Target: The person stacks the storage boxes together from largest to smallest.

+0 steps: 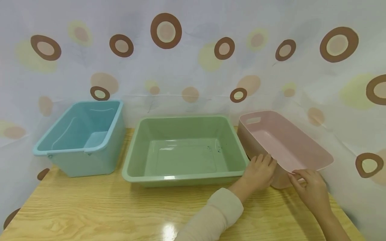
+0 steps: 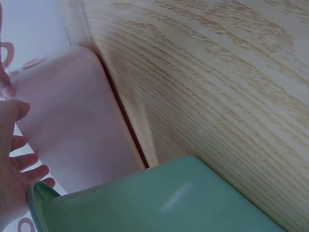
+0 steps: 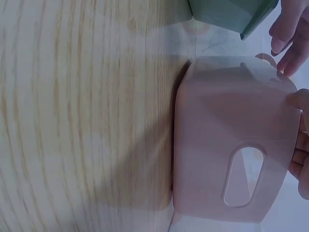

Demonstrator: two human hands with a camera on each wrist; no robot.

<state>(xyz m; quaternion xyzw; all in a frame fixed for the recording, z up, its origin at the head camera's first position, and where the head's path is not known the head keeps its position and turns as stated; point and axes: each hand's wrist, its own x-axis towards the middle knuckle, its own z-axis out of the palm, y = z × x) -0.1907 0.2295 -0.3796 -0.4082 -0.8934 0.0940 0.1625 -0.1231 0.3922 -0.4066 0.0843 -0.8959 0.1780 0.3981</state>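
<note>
While your right hand (image 1: 310, 190) pinches its near rim, your left hand (image 1: 260, 172) lies loosely spread at its left side: oblong pink plastic bin (image 1: 289, 139), mouth upward, right of rectangular green plastic tub (image 1: 181, 159), long axis far-left to near-right.

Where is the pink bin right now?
In the head view, the pink bin stands on the table at right, beside the green basin, its near rim pinched by the right hand.

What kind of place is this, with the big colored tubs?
Probably a room indoors, though I can't tell which: there's a wooden tabletop, a pink tub and, behind them, a ring-patterned wall covering.
</note>
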